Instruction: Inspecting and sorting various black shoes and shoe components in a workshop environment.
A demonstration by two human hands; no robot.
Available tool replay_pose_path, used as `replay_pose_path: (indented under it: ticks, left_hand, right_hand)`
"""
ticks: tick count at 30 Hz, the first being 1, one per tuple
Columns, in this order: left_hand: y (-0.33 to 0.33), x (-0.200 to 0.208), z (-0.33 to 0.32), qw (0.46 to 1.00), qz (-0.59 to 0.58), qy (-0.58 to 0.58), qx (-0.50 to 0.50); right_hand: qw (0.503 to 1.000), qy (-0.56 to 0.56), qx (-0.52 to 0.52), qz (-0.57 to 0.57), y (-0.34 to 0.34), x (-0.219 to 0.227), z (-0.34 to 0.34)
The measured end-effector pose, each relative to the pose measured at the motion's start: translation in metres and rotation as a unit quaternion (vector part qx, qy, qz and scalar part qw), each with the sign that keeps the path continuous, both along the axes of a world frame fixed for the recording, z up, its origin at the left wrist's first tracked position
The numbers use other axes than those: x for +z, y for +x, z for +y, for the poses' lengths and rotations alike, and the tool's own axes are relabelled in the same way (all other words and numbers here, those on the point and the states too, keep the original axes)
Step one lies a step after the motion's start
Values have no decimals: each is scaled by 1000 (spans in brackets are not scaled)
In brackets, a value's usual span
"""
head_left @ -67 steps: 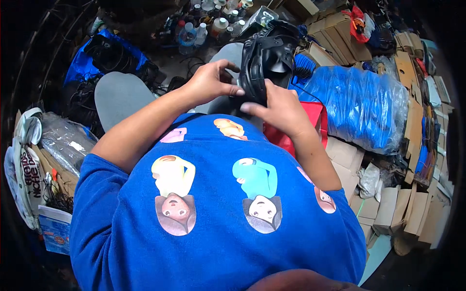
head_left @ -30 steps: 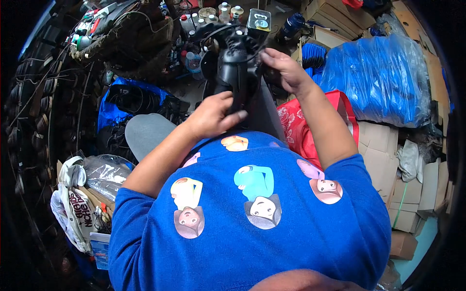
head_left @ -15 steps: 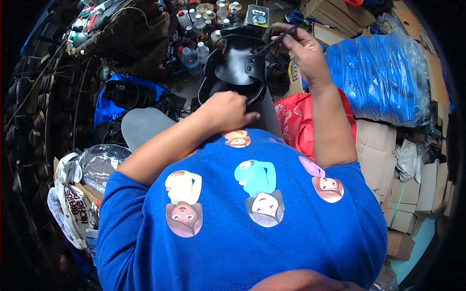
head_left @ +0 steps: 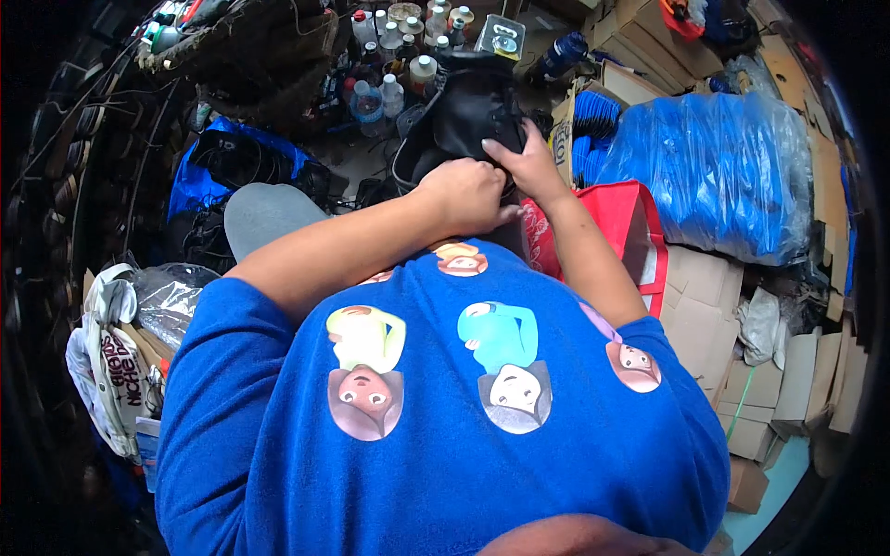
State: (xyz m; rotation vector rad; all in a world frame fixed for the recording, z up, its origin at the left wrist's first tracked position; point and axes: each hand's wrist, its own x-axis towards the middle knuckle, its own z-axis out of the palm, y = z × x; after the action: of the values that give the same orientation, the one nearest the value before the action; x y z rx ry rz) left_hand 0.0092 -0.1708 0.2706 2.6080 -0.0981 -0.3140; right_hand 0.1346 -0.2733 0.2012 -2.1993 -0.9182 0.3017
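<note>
A black leather boot (head_left: 464, 120) with a loose, shiny upper sits in front of me over my lap, its far end dark. My left hand (head_left: 466, 193) is closed at the boot's near edge, knuckles up, its fingertips hidden. Against the right side of the boot lies my right hand (head_left: 536, 167). Its thumb rests on the leather beside the left knuckles, with the other fingers partly hidden along the side. I cannot make out the lace in the shadow now.
Several bottles (head_left: 422, 69) and a clear-lidded tub (head_left: 501, 39) stand beyond the boot. To the right are a red bag (head_left: 633, 208), a plastic-wrapped blue bundle (head_left: 709, 181) and cardboard boxes (head_left: 691, 315). A cloth-covered stand (head_left: 250, 56) is at far left, shelves of shoes (head_left: 74, 185) nearer.
My right hand has come down from the upper right, where it held a dark lace pulled out from the boot's eyelets, to the boot's side. My left hand has shifted slightly right.
</note>
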Motion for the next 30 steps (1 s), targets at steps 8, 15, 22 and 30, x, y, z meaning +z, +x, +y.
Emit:
replay_pose_path:
  ticks: [8, 15, 22, 30]
  left_hand:
    - [-37, -18, 67, 841, -295, -276, 361]
    - [0, -51, 98, 474, 125, -769, 409]
    - [18, -38, 84, 646, -217, -633, 368]
    - [58, 2, 85, 917, -93, -226, 315]
  right_hand:
    - [860, 197, 23, 471, 3, 14, -15]
    - [773, 317, -122, 536, 2, 39, 20]
    - [864, 395, -98, 298, 6, 76, 43]
    - [824, 437, 5, 360, 3, 82, 56]
